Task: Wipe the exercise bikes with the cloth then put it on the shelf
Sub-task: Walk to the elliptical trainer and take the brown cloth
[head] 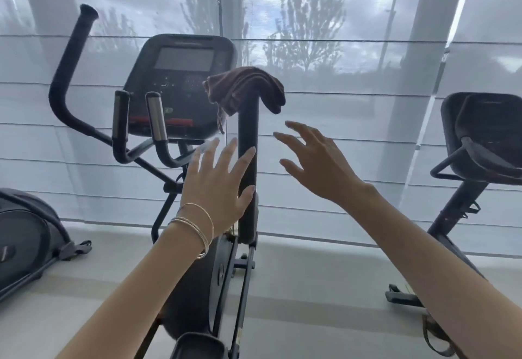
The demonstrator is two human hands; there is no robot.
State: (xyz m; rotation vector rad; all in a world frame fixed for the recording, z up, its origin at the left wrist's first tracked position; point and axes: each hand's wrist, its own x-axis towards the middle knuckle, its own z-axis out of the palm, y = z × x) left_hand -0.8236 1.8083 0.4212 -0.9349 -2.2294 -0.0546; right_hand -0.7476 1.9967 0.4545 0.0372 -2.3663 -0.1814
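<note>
Head view: brown cloth [245, 88] draped over the top of an upright black handlebar [248, 161] on the middle exercise bike [180, 87] — folds hang down both sides, long axis left-right. Left hand [219, 186] spread, thumb and forefinger against the bar; right hand [316, 161] open, fingers apart, beside the bar — both empty.

Both bare forearms rise from the lower edge of the view and converge toward the middle; the left hand [217, 186] is raised with its back to the camera, fingers straight and fanned apart, tips pointing up, thumb out to the right; thin bangles [197, 226] ring its wrist; the right hand [319, 166] reaches up and leftward, slightly higher, fingers spread and gently curved, gripping nothing; the two hands are side by side, not touching.
</note>
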